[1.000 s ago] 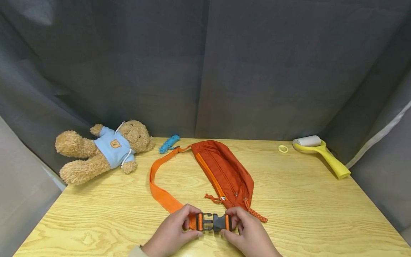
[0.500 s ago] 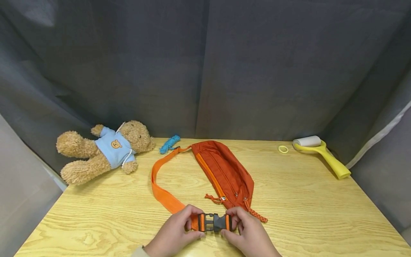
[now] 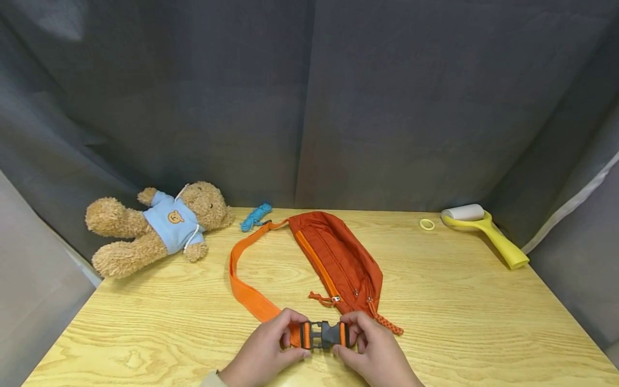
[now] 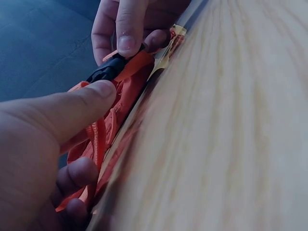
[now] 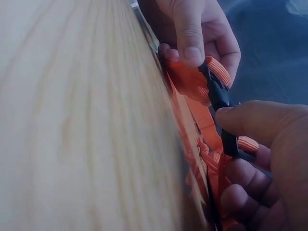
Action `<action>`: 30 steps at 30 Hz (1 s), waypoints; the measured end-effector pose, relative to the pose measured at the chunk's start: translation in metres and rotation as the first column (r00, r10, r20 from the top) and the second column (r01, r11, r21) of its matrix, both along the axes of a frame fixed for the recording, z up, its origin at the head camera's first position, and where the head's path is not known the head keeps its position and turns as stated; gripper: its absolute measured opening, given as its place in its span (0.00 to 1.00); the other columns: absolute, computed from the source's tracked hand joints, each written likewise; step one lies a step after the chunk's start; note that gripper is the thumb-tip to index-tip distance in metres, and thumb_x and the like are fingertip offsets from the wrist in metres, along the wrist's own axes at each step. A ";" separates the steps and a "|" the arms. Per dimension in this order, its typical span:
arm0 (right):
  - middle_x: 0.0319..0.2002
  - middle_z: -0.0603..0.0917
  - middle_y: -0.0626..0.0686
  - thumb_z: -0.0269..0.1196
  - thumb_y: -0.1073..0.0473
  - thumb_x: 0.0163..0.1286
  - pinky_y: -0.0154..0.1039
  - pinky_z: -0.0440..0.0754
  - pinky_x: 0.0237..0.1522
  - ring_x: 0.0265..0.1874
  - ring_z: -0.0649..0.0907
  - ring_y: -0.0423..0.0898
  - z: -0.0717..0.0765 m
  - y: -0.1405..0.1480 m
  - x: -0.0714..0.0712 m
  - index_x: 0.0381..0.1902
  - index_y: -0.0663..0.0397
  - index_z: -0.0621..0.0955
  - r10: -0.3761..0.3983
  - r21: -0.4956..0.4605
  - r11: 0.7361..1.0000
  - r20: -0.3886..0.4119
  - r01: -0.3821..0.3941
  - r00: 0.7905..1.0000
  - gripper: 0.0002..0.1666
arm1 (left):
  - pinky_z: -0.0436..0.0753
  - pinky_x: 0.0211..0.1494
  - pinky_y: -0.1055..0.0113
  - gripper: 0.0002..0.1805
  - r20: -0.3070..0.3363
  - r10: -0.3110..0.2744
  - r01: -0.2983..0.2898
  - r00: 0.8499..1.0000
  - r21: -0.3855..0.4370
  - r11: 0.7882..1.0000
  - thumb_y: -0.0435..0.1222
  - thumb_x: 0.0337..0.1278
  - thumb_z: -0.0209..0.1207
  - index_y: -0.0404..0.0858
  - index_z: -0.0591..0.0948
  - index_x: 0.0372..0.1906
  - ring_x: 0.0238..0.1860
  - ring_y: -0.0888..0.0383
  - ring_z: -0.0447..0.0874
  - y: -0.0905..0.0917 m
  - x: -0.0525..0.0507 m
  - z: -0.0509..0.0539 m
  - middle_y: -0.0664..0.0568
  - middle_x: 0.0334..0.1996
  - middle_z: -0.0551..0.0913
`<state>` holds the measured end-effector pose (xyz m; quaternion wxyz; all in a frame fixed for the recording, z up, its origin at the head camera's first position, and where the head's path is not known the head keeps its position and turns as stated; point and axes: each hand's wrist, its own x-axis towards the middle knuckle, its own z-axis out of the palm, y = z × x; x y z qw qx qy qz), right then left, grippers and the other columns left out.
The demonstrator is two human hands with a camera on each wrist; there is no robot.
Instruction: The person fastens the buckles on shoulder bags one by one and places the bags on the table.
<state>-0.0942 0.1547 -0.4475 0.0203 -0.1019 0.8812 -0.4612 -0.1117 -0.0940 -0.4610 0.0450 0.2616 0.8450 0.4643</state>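
Observation:
A red-orange waist bag [image 3: 338, 258] lies on the table, its orange strap [image 3: 244, 293] looping out to the left. At the front, my left hand [image 3: 266, 346] pinches the pronged half of a dark side-release buckle [image 3: 315, 335] between thumb and fingers. My right hand [image 3: 374, 349] grips the socket half [image 3: 331, 335]. The prongs sit partly inside the socket, with their bases still showing. Both wrist views catch the dark buckle [image 4: 107, 70] between the two thumbs, just above the wood; the right thumb [image 5: 240, 115] presses on its socket.
A teddy bear [image 3: 169, 226] in a blue top lies at the left. Beside the strap's far end is a blue cord bundle [image 3: 256, 216]. At the back right are a yellow ring [image 3: 426, 224] and a yellow-handled lint roller [image 3: 493, 236]. Dark curtains [image 3: 309, 107] enclose the table.
My left hand has moved slightly right, pushing the prongs further into the socket. The strap loop shifted right with it. My right hand has stayed almost still.

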 end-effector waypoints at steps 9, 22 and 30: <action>0.30 0.77 0.43 0.78 0.56 0.55 0.32 0.75 0.25 0.23 0.74 0.35 -0.006 0.004 0.000 0.52 0.51 0.80 0.038 -0.012 0.999 -0.004 -0.039 0.999 0.28 | 0.72 0.26 0.74 0.24 0.005 -0.008 0.008 1.000 0.022 1.000 0.45 0.55 0.73 0.52 0.76 0.55 0.24 0.71 0.67 0.002 0.000 -0.001 0.64 0.23 0.72; 0.33 0.79 0.48 0.78 0.58 0.56 0.32 0.78 0.32 0.29 0.78 0.37 -0.009 0.011 0.001 0.59 0.58 0.79 0.083 -0.176 0.981 0.038 -0.075 0.996 0.33 | 0.72 0.26 0.75 0.24 0.029 0.007 -0.008 1.000 0.060 0.998 0.45 0.54 0.73 0.52 0.76 0.54 0.23 0.71 0.67 0.002 0.000 -0.005 0.63 0.22 0.72; 0.34 0.79 0.49 0.77 0.59 0.57 0.30 0.76 0.30 0.29 0.78 0.37 -0.010 0.011 -0.002 0.61 0.61 0.79 0.080 -0.211 0.976 0.103 -0.057 0.991 0.34 | 0.71 0.22 0.75 0.24 0.111 0.017 -0.027 0.994 0.094 0.995 0.44 0.53 0.73 0.51 0.78 0.55 0.22 0.70 0.67 0.000 0.000 -0.004 0.61 0.22 0.73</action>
